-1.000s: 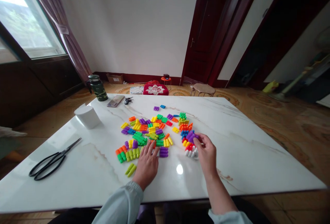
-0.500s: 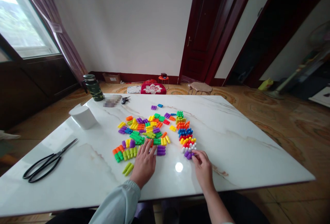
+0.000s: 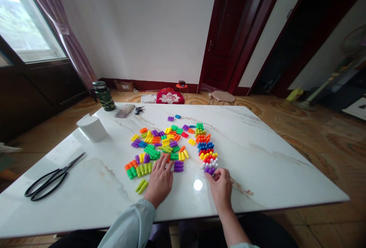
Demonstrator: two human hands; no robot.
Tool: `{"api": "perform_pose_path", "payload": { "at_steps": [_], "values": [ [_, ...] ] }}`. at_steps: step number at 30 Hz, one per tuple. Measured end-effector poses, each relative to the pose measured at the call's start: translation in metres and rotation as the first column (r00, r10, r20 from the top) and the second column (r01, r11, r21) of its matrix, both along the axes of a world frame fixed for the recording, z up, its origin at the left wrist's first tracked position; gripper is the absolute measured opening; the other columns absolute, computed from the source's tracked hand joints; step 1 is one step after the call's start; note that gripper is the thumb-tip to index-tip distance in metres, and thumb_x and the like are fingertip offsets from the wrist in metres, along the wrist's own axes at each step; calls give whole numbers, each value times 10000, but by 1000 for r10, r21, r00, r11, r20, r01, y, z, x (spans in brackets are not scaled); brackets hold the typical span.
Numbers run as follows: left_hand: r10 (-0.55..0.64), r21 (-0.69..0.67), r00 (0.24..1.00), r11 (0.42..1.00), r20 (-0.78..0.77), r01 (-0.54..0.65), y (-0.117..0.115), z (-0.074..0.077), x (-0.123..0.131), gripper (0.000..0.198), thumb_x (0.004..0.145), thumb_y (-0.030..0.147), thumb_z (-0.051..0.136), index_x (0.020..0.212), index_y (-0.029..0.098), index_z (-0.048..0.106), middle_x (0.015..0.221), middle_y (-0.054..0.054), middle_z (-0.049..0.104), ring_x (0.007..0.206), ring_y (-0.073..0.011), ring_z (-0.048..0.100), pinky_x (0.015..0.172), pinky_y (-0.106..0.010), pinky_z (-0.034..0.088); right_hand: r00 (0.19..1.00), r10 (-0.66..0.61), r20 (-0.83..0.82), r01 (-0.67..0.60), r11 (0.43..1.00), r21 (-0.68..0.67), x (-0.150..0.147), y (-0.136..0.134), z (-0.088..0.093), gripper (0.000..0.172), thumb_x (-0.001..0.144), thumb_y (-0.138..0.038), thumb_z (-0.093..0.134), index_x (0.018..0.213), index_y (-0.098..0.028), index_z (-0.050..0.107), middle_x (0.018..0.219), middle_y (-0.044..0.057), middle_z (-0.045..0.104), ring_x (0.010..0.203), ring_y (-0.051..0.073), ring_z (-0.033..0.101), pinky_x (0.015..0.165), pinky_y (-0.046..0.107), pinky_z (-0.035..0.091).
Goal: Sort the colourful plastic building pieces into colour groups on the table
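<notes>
My right hand (image 3: 222,188) has its thumb and fingertips closed around purple bullet-shaped toy blocks (image 3: 209,170) at the near end of a row. White blocks (image 3: 214,163), blue blocks (image 3: 201,146), orange blocks (image 3: 202,138) and green blocks (image 3: 199,126) make up parts of that row, with red and yellow ones between. Palm down, my left hand (image 3: 159,183) rests with fingers stretched over the near side of a loose spread of coloured blocks. Purple blocks (image 3: 178,166) lie just right of its fingers, lime blocks (image 3: 142,186) to its left. Its fingers hide some pieces.
Black-handled scissors (image 3: 54,179) lie on the left of the white marbled table (image 3: 286,172). Behind them are a white container (image 3: 92,128), a camouflage flask (image 3: 103,96) and keys (image 3: 138,110). A stool (image 3: 222,97) stands beyond the far edge.
My right hand has shifted slightly left and round to the near side of the purple blocks, its fingers more curled. My left hand has stayed in place.
</notes>
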State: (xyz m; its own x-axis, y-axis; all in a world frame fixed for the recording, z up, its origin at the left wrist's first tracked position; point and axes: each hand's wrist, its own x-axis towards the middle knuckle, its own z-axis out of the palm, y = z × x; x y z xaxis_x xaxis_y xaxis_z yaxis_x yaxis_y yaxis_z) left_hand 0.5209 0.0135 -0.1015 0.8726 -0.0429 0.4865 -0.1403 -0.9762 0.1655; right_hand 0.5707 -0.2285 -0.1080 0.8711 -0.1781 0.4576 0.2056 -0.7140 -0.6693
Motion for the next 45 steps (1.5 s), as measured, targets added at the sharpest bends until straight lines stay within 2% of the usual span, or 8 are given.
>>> {"api": "perform_pose_path", "payload": {
  "at_steps": [3,5,7,10,13,17,28,45],
  "values": [
    [-4,-10,1000,1000,7,4,0,-1,0,377,884,170,470,1242,197,586,1426,-126,486,1400,-314,325,1094,-529,373,1000,-26,-1,26,998,50,1,4,2,370,762,-486,655,909,-198,474,963,81,518,680,173,529,677,348,479],
    [-5,-9,1000,1000,4,5,1,-1,0,378,884,170,470,1243,198,584,1430,-126,482,1401,-314,323,1092,-532,374,999,-43,-16,44,996,79,2,6,2,553,731,-453,688,1143,-162,462,1147,151,486,726,187,560,698,363,498],
    [-3,-3,1000,1000,-7,3,1,-1,0,381,884,171,469,1248,196,581,1437,-124,475,1403,-313,320,1098,-532,366,998,-53,-15,53,997,50,4,8,2,770,700,-438,717,1325,-148,372,1253,197,446,880,254,589,763,395,502],
    [4,4,1000,1000,-18,-4,0,-1,1,381,887,175,470,1251,198,579,1440,-122,473,1405,-313,316,1103,-533,359,997,-64,-43,61,995,-83,9,10,1,924,682,-453,732,1423,-126,285,1297,231,448,1117,368,529,842,447,480],
    [10,14,1000,1000,-20,-9,0,-1,0,386,885,175,472,1256,200,573,1437,-125,474,1401,-314,324,1097,-536,365,990,-90,-110,69,980,-186,16,11,0,937,696,-479,718,1438,-115,275,1293,239,478,1115,388,548,817,449,485],
    [12,20,1000,1000,-23,-12,0,-2,0,392,880,164,474,1259,194,569,1434,-129,475,1395,-316,332,1090,-538,370,986,-91,-140,57,972,-229,23,13,-2,890,704,-478,706,1413,-106,318,1249,226,522,1062,370,589,792,423,490],
    [5,-13,1000,1000,-27,-6,0,-1,0,385,876,166,474,1245,200,579,1439,-116,474,1397,-314,328,1093,-531,371,993,-42,-109,23,985,-173,36,19,0,799,697,-450,699,1362,-143,380,1222,194,532,1040,353,594,813,429,484],
    [4,-35,999,999,-33,-5,0,0,0,405,863,148,481,1254,202,568,1442,-110,471,1398,-302,328,1105,-527,357,994,-17,-108,-1,987,-163,52,22,0,823,671,-444,721,1358,-142,383,1218,185,523,1027,334,602,804,414,497]
  ]
}}
